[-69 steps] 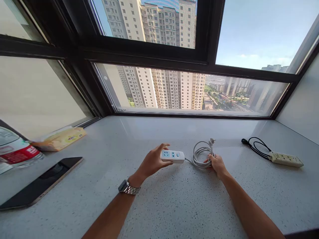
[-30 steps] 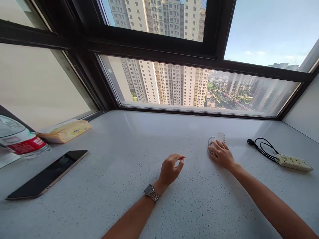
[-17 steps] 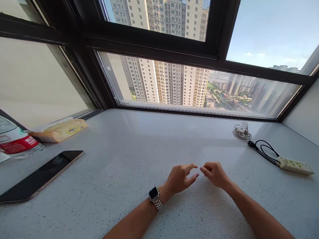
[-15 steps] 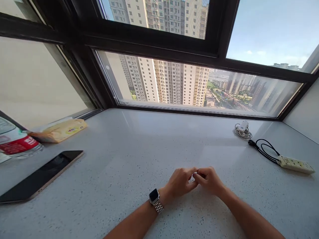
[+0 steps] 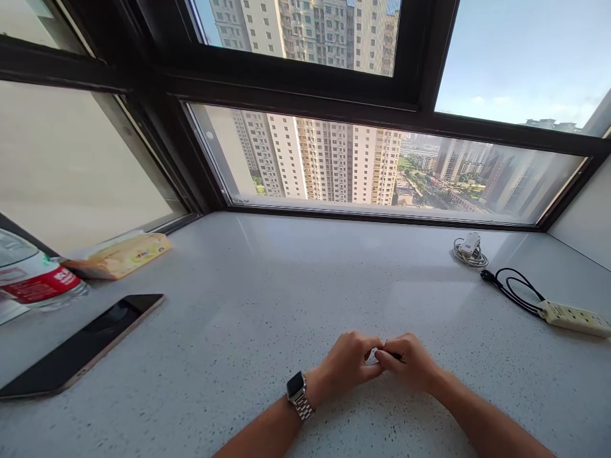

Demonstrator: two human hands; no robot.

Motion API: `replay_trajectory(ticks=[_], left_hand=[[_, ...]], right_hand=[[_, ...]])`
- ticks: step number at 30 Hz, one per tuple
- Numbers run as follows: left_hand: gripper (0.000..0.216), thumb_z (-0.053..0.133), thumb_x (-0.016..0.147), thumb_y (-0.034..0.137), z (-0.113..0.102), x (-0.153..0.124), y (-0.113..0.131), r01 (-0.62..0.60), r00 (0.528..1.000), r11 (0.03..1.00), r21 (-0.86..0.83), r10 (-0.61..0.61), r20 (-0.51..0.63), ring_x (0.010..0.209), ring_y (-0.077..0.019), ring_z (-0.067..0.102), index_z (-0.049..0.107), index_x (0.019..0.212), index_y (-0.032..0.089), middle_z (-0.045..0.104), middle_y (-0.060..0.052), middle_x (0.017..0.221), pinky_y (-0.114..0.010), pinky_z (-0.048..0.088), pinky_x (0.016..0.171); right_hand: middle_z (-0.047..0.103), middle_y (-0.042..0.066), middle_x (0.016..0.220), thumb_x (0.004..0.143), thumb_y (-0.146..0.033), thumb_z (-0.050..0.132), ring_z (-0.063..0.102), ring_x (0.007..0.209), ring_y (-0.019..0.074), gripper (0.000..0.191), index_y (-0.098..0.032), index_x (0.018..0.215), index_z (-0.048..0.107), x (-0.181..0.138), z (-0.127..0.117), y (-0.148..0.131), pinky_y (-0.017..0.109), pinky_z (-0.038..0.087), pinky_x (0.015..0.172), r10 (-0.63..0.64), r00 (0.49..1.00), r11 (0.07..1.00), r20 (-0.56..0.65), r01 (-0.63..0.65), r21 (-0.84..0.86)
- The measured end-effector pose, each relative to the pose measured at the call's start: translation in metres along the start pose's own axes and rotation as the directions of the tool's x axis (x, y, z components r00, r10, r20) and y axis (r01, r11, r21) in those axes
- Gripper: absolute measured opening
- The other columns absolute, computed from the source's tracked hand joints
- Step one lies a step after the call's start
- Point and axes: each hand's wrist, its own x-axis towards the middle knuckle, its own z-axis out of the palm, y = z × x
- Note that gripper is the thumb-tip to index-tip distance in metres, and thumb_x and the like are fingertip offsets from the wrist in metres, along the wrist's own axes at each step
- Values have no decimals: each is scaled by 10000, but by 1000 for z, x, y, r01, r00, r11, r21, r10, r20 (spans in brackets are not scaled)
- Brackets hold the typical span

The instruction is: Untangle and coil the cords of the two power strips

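The left hand (image 5: pixel 347 364), thumb and finger parted, touches the right hand (image 5: pixel 411 366); I cannot tell how tightly that one curls. Nothing shows in them. Farther along the tabletop (image 5: pixel 267 305) lies a cream power strip (image 5: pixel 575 318) with a looped black cord (image 5: pixel 527 306). Past it, a white power strip (image 5: pixel 471 243) sits on its coiled cord (image 5: pixel 470 261). The winding looks done; I see none left.

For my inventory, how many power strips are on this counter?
2: a white strip with a coiled cord at back right, and a cream strip with a black cord, nearer, farther right.
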Motion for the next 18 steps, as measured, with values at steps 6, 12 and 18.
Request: replay_trajectory(ticks=[6, 12, 18], left_hand=[[84, 625, 703, 221, 2, 0, -1, -1, 1000, 1000, -3, 1, 3, 473, -71, 344, 695, 734, 186, 468, 51, 502, -210, 210, 490], [108, 648, 724, 250, 2, -1, -4, 5, 1000, 1000, -3, -5, 16, 483, -69, 367, 718, 784, 192, 485, 54, 519, -209, 225, 497], [259, 642, 795, 426, -6, 0, 2, 53, 995, 998, -20, -51, 84, 453, -62, 343, 723, 821, 182, 467, 56, 498, -196, 259, 499]], right_hand=[[226, -55, 511, 846, -295, 454, 207, 464, 63, 370, -171, 511, 356, -1, -2, -1, 211, 157, 448, 32, 999, 999, -9, -32, -6], [287, -61, 475, 808, -329, 528, 247, 455, 67, 327, -162, 528, 499, -4, 2, -1, 205, 192, 438, 47, 996, 999, -77, -45, 27], [585, 41, 696, 808, -454, 476, 537, 633, 165, 323, -166, 813, 623, 25, -59, 44, 249, 428, 566, 250, 806, 949, -537, -313, -29]])
